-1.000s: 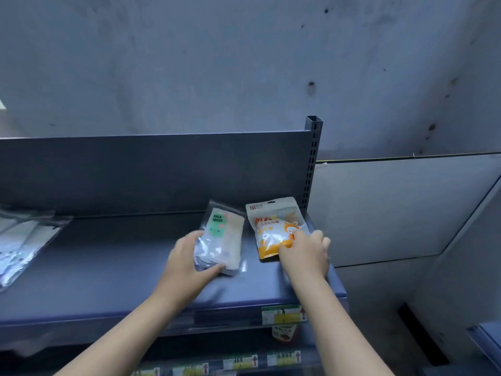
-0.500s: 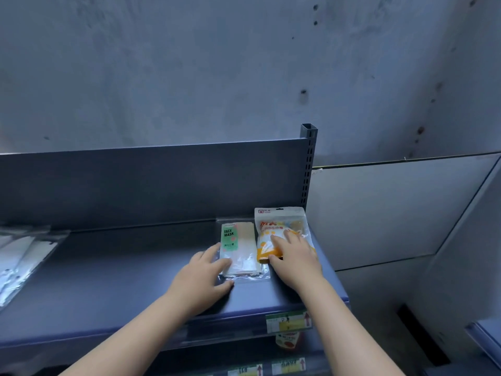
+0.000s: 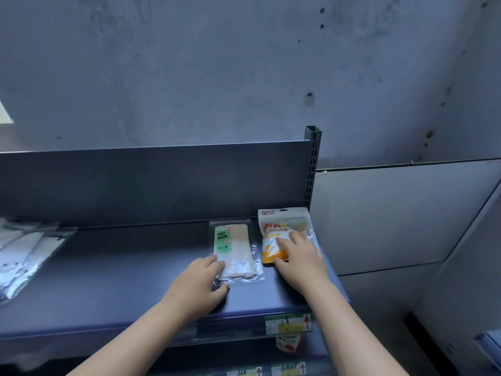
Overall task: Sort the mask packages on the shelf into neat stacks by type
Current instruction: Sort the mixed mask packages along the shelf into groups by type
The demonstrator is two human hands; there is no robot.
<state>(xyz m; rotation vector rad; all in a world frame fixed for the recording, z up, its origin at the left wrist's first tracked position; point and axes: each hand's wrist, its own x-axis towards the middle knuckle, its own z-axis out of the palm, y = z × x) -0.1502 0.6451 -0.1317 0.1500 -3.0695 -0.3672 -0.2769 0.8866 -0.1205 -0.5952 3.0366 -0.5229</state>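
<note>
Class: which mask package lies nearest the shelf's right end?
The orange-and-white pouch, under the right hand; the green-labelled FACE MASK pack lies left of it.

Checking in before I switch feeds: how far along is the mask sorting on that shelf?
Partly done. Done: the green FACE MASK stack and the orange mask pouch lie side by side at the shelf's right end. In hand: the left hand touches the green stack's corner, while the right hand presses on the pouch. Left: the loose clear packages at far left remain unsorted.

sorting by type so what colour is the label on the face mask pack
Mint green with dark lettering and pinkish dots, on the face mask pack; only the head view shows it.
</note>
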